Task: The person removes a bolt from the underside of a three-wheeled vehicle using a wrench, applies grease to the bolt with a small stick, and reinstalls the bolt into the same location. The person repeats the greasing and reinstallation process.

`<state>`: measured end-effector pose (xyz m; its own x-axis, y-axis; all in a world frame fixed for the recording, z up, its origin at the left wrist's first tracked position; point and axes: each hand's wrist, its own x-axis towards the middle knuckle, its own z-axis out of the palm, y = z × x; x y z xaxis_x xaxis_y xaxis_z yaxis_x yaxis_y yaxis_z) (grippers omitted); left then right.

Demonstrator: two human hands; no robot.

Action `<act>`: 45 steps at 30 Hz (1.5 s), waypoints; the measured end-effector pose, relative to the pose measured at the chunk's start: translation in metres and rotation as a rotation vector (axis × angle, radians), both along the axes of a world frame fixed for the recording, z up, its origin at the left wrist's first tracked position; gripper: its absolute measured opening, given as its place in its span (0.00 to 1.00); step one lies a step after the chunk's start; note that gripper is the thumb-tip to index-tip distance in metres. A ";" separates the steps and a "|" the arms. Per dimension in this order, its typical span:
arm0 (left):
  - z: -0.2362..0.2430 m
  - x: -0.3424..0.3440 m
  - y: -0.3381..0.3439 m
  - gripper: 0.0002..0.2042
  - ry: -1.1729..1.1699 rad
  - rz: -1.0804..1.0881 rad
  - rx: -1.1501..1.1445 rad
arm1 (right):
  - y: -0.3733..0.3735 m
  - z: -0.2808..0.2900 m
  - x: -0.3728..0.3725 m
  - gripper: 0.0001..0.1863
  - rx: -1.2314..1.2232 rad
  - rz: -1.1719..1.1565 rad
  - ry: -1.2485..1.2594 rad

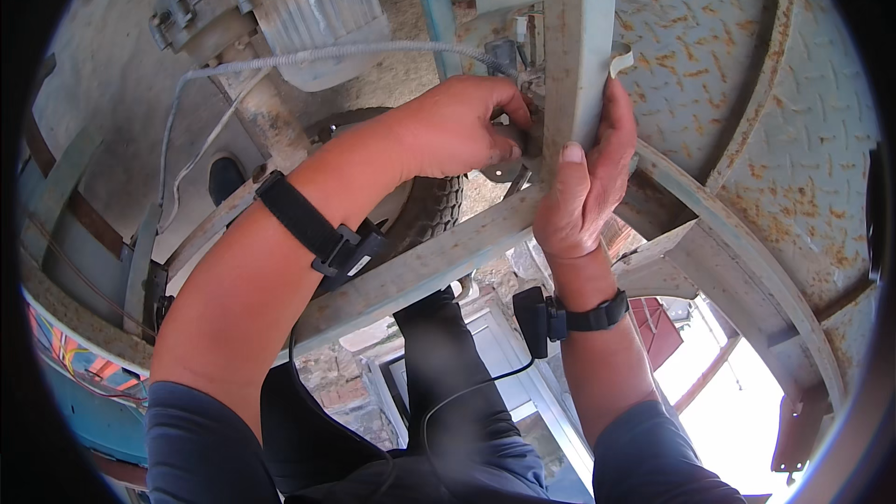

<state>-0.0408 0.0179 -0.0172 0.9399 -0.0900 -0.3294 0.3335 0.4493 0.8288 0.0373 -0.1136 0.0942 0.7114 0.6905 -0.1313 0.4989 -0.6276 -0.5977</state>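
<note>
My left hand (471,126) reaches in beside an upright grey-green metal beam (577,47). Its thumb and fingers are bent round a small dark part that I cannot make out, next to the beam's left side. A dark bracket-like fitting (504,54) sits just above those fingertips. My right hand (593,177) grips the beam's right edge, thumb on the near face and fingers along the side. Close to its fingertip, a short pale strip (622,60) sticks out from the beam. A ribbed grey conduit (355,53) runs from the left to the fitting.
A crossbar (420,266) passes below my hands. Under my left forearm is a treaded tyre (439,210). A finned metal engine-like unit (322,19) stands at the upper left. Rusty tread-plate panels (686,65) fill the right side. Loose coloured wires (79,359) hang at the left edge.
</note>
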 end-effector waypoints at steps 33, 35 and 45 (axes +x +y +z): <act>-0.003 0.031 -0.027 0.19 0.094 0.380 0.223 | -0.001 0.001 0.001 0.37 -0.021 0.022 -0.036; 0.002 0.029 -0.023 0.21 0.144 0.331 0.221 | -0.001 0.001 0.001 0.38 -0.018 0.012 -0.031; 0.002 0.027 -0.025 0.24 0.171 0.303 0.032 | -0.002 0.001 0.000 0.38 -0.006 0.002 -0.023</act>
<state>-0.0137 -0.0067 -0.0149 0.8530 0.1980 -0.4830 0.3244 0.5237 0.7877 0.0376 -0.1156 0.0950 0.7131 0.6909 -0.1191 0.5136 -0.6305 -0.5820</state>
